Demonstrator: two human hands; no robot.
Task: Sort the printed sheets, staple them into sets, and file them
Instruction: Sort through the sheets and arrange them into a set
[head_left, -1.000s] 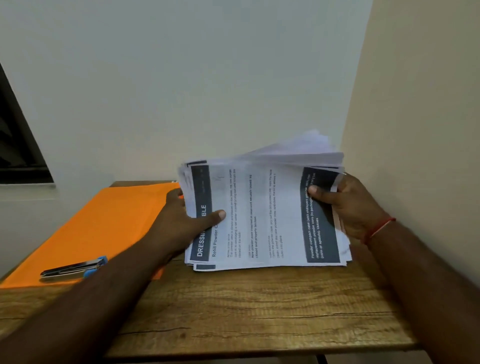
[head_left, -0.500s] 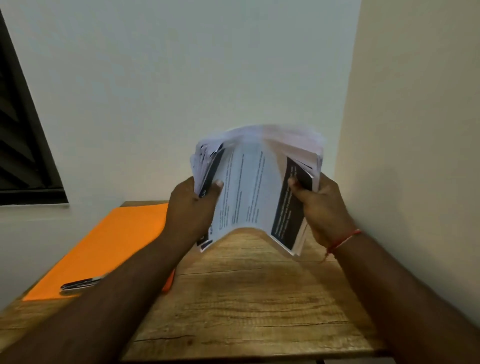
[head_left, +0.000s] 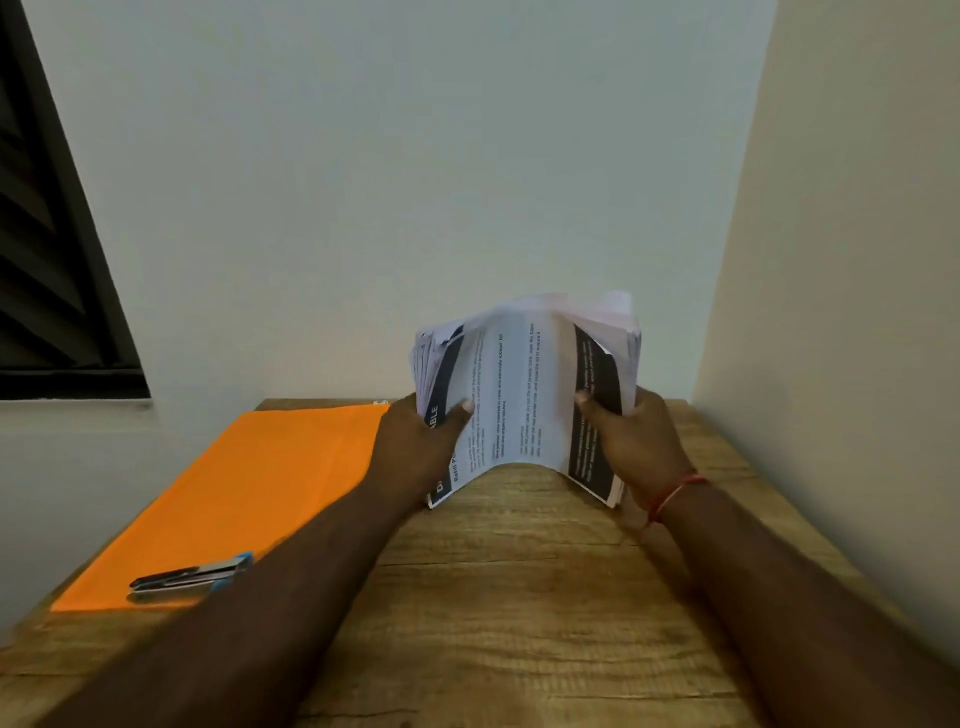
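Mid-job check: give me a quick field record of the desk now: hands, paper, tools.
sheets: stack of printed white sheets, bowed upward, near corners seemingly on the brown wooden table
left hand: grips stack's left end, thumb on top
right hand: grips stack's right end, thumb on top
folder: flat orange folder, left of the stack
stapler: black and blue stapler lying on the folder's near end

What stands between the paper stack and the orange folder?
Nothing loose does. The left hand gripping the paper stack is on that side; a stapler lies on the near end of the orange folder.
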